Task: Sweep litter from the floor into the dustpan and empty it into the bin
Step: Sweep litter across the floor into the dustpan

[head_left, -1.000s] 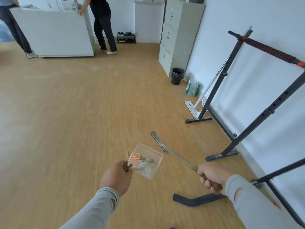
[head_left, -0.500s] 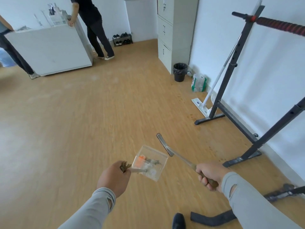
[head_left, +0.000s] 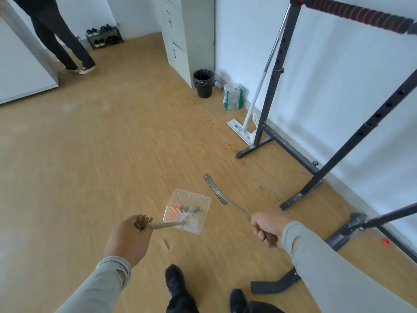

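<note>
Wooden floor [head_left: 94, 154], clear dustpan [head_left: 191, 199] holding litter [head_left: 180, 210], black lined bin [head_left: 203, 83]

One dustpan [head_left: 188, 210], one broom [head_left: 216, 190], one bin [head_left: 203, 83] — two hands [head_left: 126, 239].

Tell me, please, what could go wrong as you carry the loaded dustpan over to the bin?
The clear dustpan, which the left hand holds by its long handle, still carries litter, and the black bin stands well across the floor; any tilt might spill it. The broom in the right hand points toward the black rack's foot and could snag there.
</note>
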Available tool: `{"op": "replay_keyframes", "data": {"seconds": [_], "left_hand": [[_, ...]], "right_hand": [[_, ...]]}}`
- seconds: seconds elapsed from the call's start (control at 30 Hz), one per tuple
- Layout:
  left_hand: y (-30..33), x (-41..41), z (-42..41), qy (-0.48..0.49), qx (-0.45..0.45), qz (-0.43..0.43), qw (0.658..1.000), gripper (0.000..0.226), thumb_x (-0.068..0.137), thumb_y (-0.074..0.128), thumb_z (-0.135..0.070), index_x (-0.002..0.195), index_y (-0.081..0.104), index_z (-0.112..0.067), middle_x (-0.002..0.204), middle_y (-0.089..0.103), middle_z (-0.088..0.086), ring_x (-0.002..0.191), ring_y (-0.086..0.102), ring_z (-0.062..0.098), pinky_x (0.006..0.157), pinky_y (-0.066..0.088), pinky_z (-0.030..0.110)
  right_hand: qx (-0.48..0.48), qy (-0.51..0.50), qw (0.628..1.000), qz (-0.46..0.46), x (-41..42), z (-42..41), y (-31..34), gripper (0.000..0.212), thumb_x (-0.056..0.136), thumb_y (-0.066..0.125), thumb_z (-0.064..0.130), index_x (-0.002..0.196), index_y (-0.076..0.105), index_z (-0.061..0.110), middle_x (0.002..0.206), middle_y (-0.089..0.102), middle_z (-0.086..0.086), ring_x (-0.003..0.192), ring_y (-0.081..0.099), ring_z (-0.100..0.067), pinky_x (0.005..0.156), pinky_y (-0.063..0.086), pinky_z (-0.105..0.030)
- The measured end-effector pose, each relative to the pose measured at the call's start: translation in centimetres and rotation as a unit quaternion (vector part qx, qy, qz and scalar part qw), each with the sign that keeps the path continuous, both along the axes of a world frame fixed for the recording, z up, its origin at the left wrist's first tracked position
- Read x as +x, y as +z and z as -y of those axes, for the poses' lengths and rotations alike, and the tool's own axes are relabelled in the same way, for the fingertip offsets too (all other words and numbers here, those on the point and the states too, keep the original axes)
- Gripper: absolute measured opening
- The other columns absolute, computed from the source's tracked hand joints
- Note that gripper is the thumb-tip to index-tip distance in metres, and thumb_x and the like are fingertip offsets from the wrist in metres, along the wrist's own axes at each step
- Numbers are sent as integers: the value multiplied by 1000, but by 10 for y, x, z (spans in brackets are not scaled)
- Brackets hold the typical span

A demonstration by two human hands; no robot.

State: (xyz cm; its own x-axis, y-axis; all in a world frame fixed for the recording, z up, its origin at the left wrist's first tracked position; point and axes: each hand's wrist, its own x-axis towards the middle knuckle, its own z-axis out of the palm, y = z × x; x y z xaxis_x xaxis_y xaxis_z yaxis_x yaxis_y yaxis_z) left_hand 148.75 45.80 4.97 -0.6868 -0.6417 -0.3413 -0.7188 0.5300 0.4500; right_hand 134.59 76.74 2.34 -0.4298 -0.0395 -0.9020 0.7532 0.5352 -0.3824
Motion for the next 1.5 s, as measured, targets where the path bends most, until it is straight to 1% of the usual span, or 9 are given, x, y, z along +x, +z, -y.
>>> {"op": "replay_keyframes", "data": {"seconds": [0.13,0.27,0.5,0.63,0.87,1.07,1.27,1.4,1.5], "left_hand": [[-9,-42,36,-34,19,8,999,14,97,60,-38,107,64,-29,80,69,-7,72,65,17,60,48,30],[-21,-85,77,-87,26,13,996,13,97,60,-40,106,61,-30,82,70,-7,72,67,19,65,55,34],[-29,-158,114,-173,33,29,984,16,97,60,-41,104,64,-27,78,69,-3,68,66,20,57,51,31],[-30,-198,119,-193,43,32,980,17,97,60,-42,106,63,-28,80,70,-4,69,67,20,58,53,32],[-27,-274,112,-194,43,47,979,23,95,63,-46,106,66,-26,82,69,-3,71,66,20,58,50,31],[-14,-337,107,-187,30,63,980,22,95,65,-42,84,66,-24,70,69,2,64,66,22,54,48,30],[-4,-377,122,-167,18,63,984,21,96,64,-45,91,67,-24,74,70,-2,67,65,17,54,45,29],[1,-397,148,-150,41,64,986,18,94,65,-46,90,66,-29,70,71,0,63,66,18,54,50,29],[4,-410,179,-148,56,61,986,16,92,69,-46,87,58,-35,79,72,-2,68,68,18,60,54,31]], "right_hand": [[17,-51,998,14,-14,22,-5,14,90,46,12,76,49,13,50,50,0,38,43,-10,42,34,-18],[32,-121,992,32,-19,49,-12,15,89,45,13,74,47,16,55,49,1,41,43,-9,43,34,-19],[41,-229,971,48,-27,77,-15,11,90,46,12,80,50,15,56,53,1,42,45,-9,44,35,-18],[56,-272,958,66,-50,78,-15,17,89,50,11,72,51,15,54,55,0,41,46,-10,44,35,-19],[32,-263,962,66,-120,72,-28,16,90,47,9,76,53,12,54,53,-1,43,45,-11,46,35,-21],[-3,-250,965,78,-189,66,-44,10,88,48,9,80,54,9,57,52,-3,46,43,-12,46,34,-20],[-6,-210,974,89,-246,78,-37,10,90,50,12,81,53,12,58,54,-1,46,45,-11,46,35,-20],[6,-181,979,93,-275,102,-32,19,90,49,13,72,49,15,56,51,-1,46,41,-12,45,33,-20],[23,-159,984,78,-298,135,-30,20,91,49,12,71,47,16,56,50,-2,45,40,-12,43,32,-19]]}}
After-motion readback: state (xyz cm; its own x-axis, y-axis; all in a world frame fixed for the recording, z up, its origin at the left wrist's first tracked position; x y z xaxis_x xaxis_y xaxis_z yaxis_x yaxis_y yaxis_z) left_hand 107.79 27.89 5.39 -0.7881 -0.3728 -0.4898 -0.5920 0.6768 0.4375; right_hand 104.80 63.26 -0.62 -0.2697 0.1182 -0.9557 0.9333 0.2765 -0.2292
